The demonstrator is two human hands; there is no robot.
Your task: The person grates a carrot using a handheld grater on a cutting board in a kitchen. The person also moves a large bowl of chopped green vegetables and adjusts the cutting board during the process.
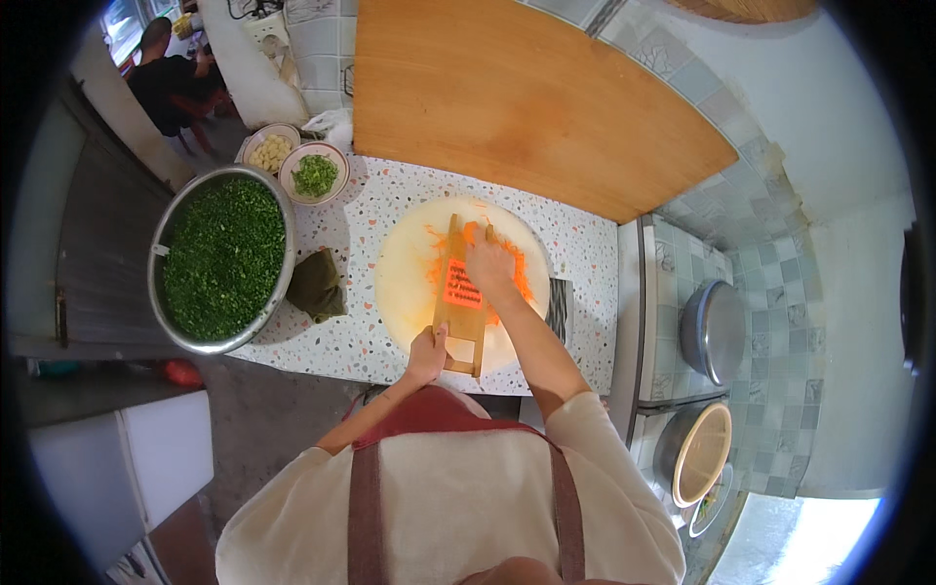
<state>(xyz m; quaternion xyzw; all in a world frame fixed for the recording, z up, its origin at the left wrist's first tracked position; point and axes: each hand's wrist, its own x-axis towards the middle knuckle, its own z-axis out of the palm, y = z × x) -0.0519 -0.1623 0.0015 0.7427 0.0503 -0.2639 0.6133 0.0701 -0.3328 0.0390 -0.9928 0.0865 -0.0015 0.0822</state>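
Note:
A wooden-framed grater (462, 322) with an orange-red toothed panel lies slanted over a round, pale cutting board (401, 256). My left hand (427, 354) grips the frame's near end by its left rail. Towards the far end, my right hand (491, 263) presses an orange carrot piece (470, 231) against the grater, its fingers covering much of the piece. Carrot shreds (521, 274) are scattered on the board around and under the grater, mostly on the right side.
To the left, a large metal bowl (287, 300) holds chopped greens. Beside it lie a dark green cloth (319, 285) and two bowls, one with chopped greens (314, 175), one with peeled cloves (270, 152). A wooden board (512, 95) leans behind. A person (164, 80) sits beyond the doorway.

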